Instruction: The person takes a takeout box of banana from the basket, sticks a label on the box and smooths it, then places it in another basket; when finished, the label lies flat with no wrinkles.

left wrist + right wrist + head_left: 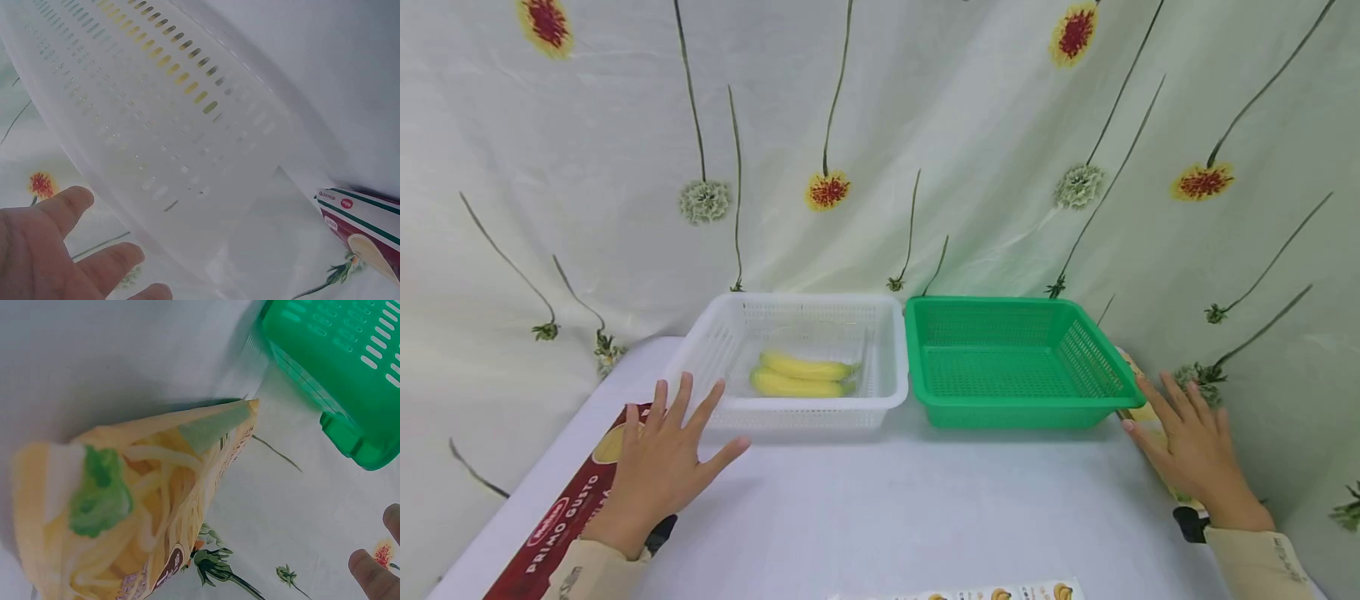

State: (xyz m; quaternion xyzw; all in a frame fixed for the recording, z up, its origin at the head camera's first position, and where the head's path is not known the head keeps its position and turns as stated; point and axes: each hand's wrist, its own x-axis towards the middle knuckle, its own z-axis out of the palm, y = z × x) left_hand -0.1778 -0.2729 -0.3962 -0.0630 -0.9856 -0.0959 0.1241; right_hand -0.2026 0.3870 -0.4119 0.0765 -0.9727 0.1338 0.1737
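My left hand point(658, 471) hovers with spread fingers in front of the white basket point(805, 414), holding nothing. Inside that basket lie two yellow bananas point(801, 375), seemingly in a clear wrapping. A dark red Melissa Primo Gusto pasta package point(561, 517) lies on the table beneath and beside the left hand. On the other side, my right hand point(1198, 450) is spread out near the front right corner of the green basket point(1030, 412), also holding nothing. Below the right hand is a yellowish food packet point(144, 506) with noodle-like strips pictured on it, partly hidden in the head view.
A white cloth covers the table point(925, 508). At its front edge lies a paper strip point(1000, 593) printed with bananas, cut off by the frame. Behind the baskets hangs a flower-patterned curtain point(880, 108), which also runs along both sides.
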